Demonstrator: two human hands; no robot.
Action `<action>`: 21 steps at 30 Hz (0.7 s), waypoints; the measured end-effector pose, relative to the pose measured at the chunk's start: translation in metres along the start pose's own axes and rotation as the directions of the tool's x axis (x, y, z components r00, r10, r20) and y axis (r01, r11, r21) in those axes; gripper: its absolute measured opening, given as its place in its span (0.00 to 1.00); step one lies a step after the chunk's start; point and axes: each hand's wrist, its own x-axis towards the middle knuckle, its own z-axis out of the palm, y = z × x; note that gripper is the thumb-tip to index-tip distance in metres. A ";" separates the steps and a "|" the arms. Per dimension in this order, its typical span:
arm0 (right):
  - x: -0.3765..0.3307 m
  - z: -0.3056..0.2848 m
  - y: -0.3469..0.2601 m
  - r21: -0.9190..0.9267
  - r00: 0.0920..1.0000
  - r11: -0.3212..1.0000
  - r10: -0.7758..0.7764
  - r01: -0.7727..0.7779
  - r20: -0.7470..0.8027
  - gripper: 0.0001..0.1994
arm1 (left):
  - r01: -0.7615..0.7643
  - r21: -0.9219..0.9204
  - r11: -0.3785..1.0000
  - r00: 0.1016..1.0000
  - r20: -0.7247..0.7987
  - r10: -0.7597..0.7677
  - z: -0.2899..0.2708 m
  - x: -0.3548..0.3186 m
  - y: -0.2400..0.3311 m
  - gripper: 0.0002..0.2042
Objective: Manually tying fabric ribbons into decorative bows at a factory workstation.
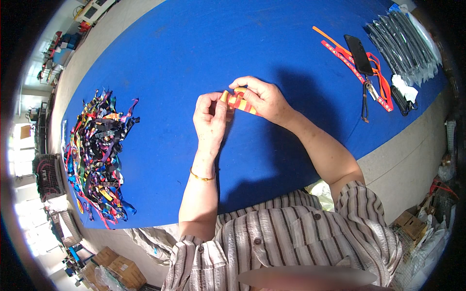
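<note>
Together, left hand [209, 116] and right hand [261, 98] fingers pinching red-yellow striped strap [239, 103] above blue table [194, 48].

Blue table [194, 48] bearing ribbon pile [99, 155]

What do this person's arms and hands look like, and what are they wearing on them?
Both forearms are bare. The left hand has a thin gold bangle at the wrist; the right hand shows no jewellery. A brown-and-cream striped shirt with buttons has its sleeves ending near the elbows. No gloves.
</note>
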 end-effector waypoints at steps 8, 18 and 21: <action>-0.002 0.002 -0.005 0.001 0.997 0.997 0.073 -0.073 -0.017 0.09 | 0.026 -0.293 0.956 0.999 0.026 -0.019 0.005 -0.002 0.004 0.07; -0.006 0.014 -0.006 0.103 0.996 0.994 0.043 -0.035 -0.079 0.12 | 0.026 -0.424 0.905 0.998 -0.043 -0.048 0.014 -0.005 0.005 0.10; -0.009 0.019 -0.009 0.133 0.991 0.990 0.060 -0.044 -0.118 0.12 | 0.012 -0.458 0.889 0.998 -0.046 -0.037 0.017 -0.005 0.005 0.11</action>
